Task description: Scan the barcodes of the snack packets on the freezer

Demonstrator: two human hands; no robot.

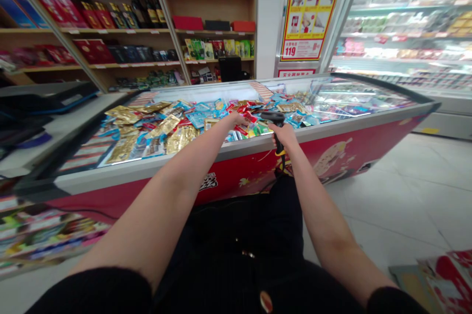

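Observation:
My left hand [236, 119] reaches over the front rim of a red chest freezer [155, 169], with its fingers at a heap of small foil snack packets [177, 134]. A red packet [251, 118] lies just past the fingertips. Whether those fingers hold anything is hidden. My right hand [284, 136] grips the handle of a black handheld barcode scanner [275, 118] just above the rim. The scanner head points to the left, and a cord hangs from its base down the freezer's front.
Wooden shelves [99, 33] of boxed goods and bottles stand behind the freezer. A lit refrigerated display case [401, 23] stands at the right, beside a red poster [311, 9]. A grey counter [47, 127] runs along the left. Printed packaging [448, 279] sits on the tiled floor at lower right.

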